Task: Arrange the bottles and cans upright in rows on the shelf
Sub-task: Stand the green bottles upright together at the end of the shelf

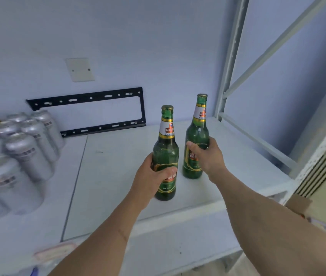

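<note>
I see two dark green glass bottles [166, 154] [197, 136], each with a gold cap, a white neck label edged in gold bands with red lettering, and a green-and-gold body label. The cans [28, 154] are matte silver with grey banding. The shelf [118, 166] is white, the wall bracket [90, 96] black.

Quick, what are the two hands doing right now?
Left hand: grips the nearer green bottle, upright on the shelf.
Right hand: grips the farther green bottle, also upright.
</note>
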